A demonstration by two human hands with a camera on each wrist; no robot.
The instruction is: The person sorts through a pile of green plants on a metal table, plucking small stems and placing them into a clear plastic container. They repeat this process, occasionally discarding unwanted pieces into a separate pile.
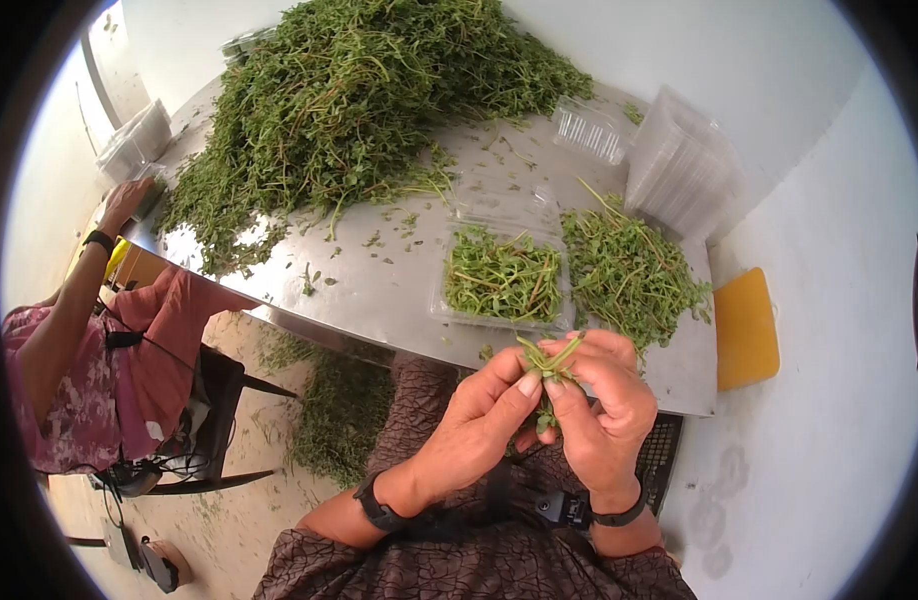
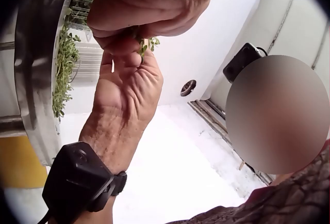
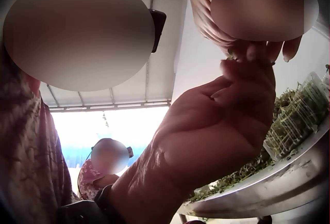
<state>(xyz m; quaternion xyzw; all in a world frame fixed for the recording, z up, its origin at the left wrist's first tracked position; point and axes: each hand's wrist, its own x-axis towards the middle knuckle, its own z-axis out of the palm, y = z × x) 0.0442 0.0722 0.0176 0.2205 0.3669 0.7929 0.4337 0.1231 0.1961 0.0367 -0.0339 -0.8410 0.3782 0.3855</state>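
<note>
In the head view both hands are raised in front of the body, close together at the table's near edge. A small bunch of leafy green stems point(image 1: 547, 365) is pinched between the thumbs and fingers of my left hand point(image 1: 469, 415) and right hand point(image 1: 611, 405). Its cut stem ends point up, and leaves hang below the thumbs. The left wrist view shows some leaves point(image 2: 143, 49) poking out between the two hands. Just beyond the fingers stands an open clear plastic box point(image 1: 439, 305), filled with the same greens point(image 1: 504, 272). A loose heap of greens point(image 1: 634, 270) lies right of it.
A large mound of greens point(image 1: 369, 110) covers the back of the metal table point(image 1: 369, 295). Stacked clear boxes point(image 1: 679, 165) stand at the back right, beside the wall. A yellow board point(image 1: 747, 330) leans there. Another person's arm point(image 1: 74, 290) reaches to the table at left.
</note>
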